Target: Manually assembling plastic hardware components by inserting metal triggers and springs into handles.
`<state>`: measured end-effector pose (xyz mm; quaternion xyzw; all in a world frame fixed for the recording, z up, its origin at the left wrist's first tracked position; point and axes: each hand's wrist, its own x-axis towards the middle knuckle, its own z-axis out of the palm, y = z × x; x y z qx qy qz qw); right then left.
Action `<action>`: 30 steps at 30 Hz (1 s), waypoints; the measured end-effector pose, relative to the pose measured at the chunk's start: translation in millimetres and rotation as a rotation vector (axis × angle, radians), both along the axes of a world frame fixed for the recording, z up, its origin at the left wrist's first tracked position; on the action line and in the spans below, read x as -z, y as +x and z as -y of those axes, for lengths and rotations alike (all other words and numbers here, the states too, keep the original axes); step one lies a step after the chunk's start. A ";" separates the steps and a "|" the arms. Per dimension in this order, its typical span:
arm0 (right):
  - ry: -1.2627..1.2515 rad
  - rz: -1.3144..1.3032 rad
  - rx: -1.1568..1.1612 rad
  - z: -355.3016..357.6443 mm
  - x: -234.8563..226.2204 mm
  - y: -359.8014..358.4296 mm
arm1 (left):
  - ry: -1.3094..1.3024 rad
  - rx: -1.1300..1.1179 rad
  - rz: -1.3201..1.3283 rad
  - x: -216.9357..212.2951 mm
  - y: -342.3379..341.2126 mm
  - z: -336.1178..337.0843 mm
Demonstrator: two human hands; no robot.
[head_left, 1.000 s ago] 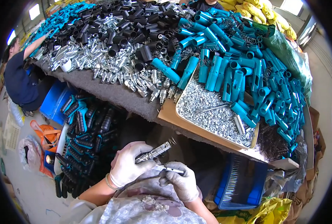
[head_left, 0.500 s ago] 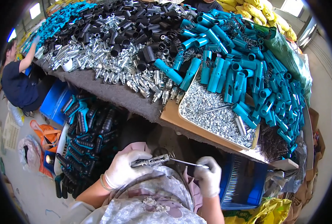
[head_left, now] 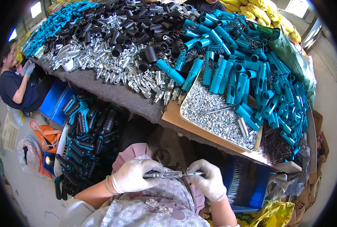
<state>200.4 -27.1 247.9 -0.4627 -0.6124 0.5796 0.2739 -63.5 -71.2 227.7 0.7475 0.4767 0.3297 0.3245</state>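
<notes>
Above my lap, my left hand [head_left: 140, 176], in a white glove, grips a silver metal cylinder fitting [head_left: 171, 174] lying nearly level. My gloved right hand [head_left: 208, 179] is closed round a thin metal rod [head_left: 194, 173], whose end meets the fitting's right end. Whether the rod has entered the fitting is too small to tell. My fingers cover part of both pieces.
Ahead, a felt-topped table [head_left: 100, 92] bears heaps of silver fittings [head_left: 111, 60], black sleeves [head_left: 149, 28] and teal tubes [head_left: 248, 75]. A tray [head_left: 182, 109] of small metal bits sits at its edge. Black-teal handles [head_left: 87, 147] lie left, a blue bin [head_left: 259, 189] right. A co-worker [head_left: 17, 83] sits far left.
My right hand has come left with the rod, up against the fitting. The fitting now lies more level. The co-worker's hand has drawn back from the heap toward the body.
</notes>
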 end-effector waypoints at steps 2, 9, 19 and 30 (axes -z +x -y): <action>0.029 0.073 -0.092 -0.4 3.7 -2.3 | -0.019 0.010 0.027 0.2 2.4 -0.6; 0.338 0.117 -0.256 5.2 19.2 -2.7 | -0.001 0.076 0.090 3.1 10.7 -6.3; 0.000 -0.368 0.235 19.9 37.9 3.9 | 0.141 -0.027 0.059 23.8 10.2 -6.9; 0.114 -0.278 0.216 34.0 49.4 -7.7 | 0.162 -0.037 0.015 25.0 13.3 -7.5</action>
